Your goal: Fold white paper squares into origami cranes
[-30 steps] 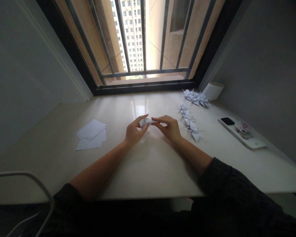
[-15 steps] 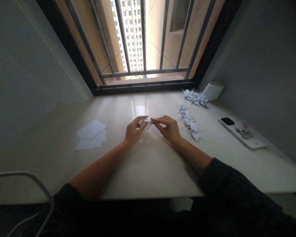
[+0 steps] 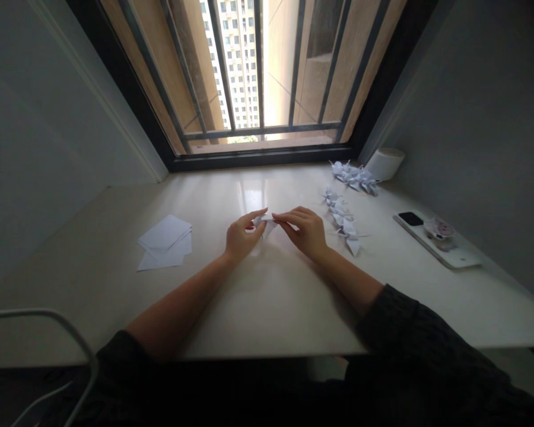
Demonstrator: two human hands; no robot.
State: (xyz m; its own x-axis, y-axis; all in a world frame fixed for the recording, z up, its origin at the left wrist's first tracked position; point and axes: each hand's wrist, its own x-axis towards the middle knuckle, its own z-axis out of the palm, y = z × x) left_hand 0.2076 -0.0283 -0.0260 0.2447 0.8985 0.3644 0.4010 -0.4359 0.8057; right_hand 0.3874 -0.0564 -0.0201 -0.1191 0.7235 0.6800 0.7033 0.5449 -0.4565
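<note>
A small folded white paper [image 3: 269, 226] is held up between my hands, a little above the pale sill [image 3: 267, 308]. It looks like a paper crane, with pointed parts hanging below my fingers. My left hand [image 3: 242, 234] pinches its left side between thumb and fingers, which hide part of it. On the other side, my right hand [image 3: 305, 228] grips the right end with thumb and fingertips. To the right of that hand lies a row of several folded paper cranes [image 3: 346, 225].
A small stack of white paper sheets [image 3: 164, 240] lies at left. More paper cranes [image 3: 353, 177] are heaped by a white cup-like object [image 3: 385, 163] at the back right. A phone [image 3: 436, 238] rests near the right wall. A pale cable [image 3: 78, 338] loops at lower left.
My hands stay in nearly the same place, the right one shifting very slightly. The folded paper between them has tilted a little.
</note>
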